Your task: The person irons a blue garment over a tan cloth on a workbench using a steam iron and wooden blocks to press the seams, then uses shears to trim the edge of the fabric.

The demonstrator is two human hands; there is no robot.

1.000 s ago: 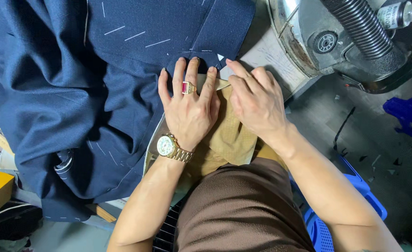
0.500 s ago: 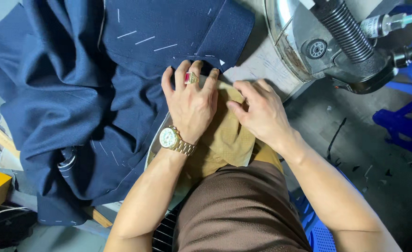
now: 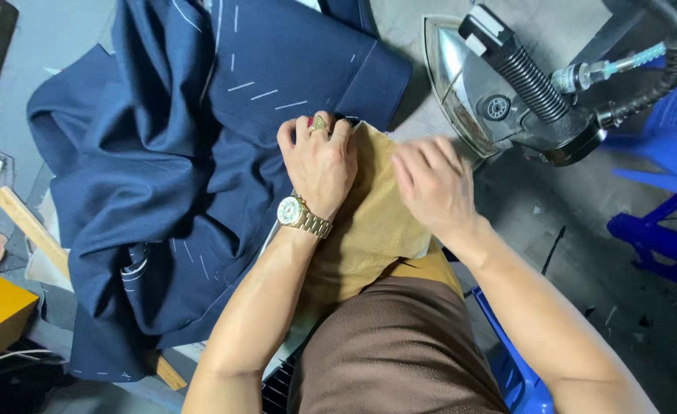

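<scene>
Where garment [image 3: 200,153] crowds cloth [image 3: 373,207]: iron [image 3: 499,92].

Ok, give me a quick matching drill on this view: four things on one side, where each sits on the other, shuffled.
Things:
1. navy garment
2. tan cloth
3. steam iron
4. wristwatch

Places:
A. on the left hand's wrist
B. upper right, resting apart from both hands
C. under the left hand and right hand
D. bunched at left, with chalk dashes

Pairs: 1-D, 2-C, 3-B, 4-A
</scene>
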